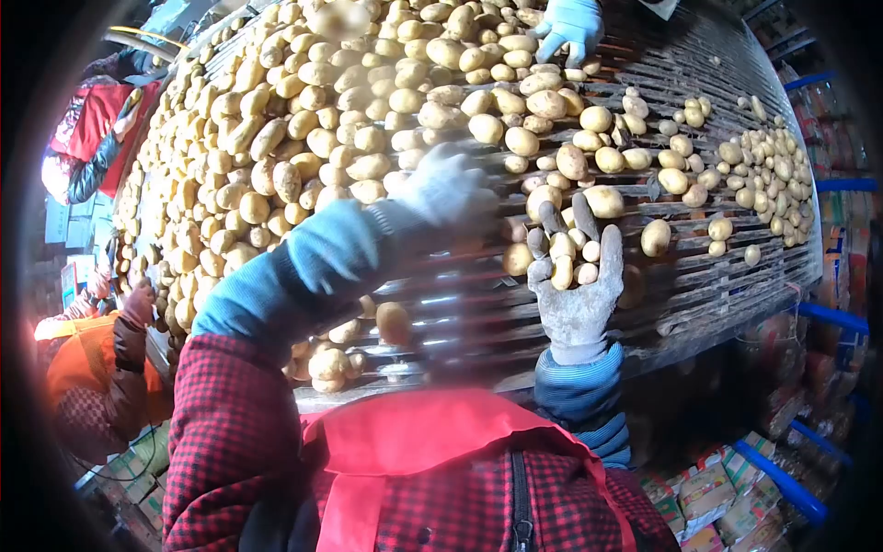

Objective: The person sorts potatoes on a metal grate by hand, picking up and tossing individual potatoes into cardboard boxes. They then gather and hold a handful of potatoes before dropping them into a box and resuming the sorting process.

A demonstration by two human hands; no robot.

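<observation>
Many loose potatoes (287,181) cover the slatted sorting table (460,345). My left hand (446,189), in a pale glove, reaches across just over the slats at the edge of the heap. Motion blurs its fingers, and I cannot make out anything in them. My right hand (581,299), in a dirty grey-white glove, is turned palm up with its fingers spread and slightly curled. Several small potatoes (562,247) lie in its palm and between the fingers. A larger potato (604,201) sits just beyond its fingertips, and another potato (656,237) lies to its right.
Another person's blue-gloved hand (570,28) is among the potatoes at the far side. At left are a person in an orange vest (87,368) and one in red (92,129). Small potatoes (768,179) gather at the right end. Printed cartons (708,492) and blue bars (782,483) stand lower right.
</observation>
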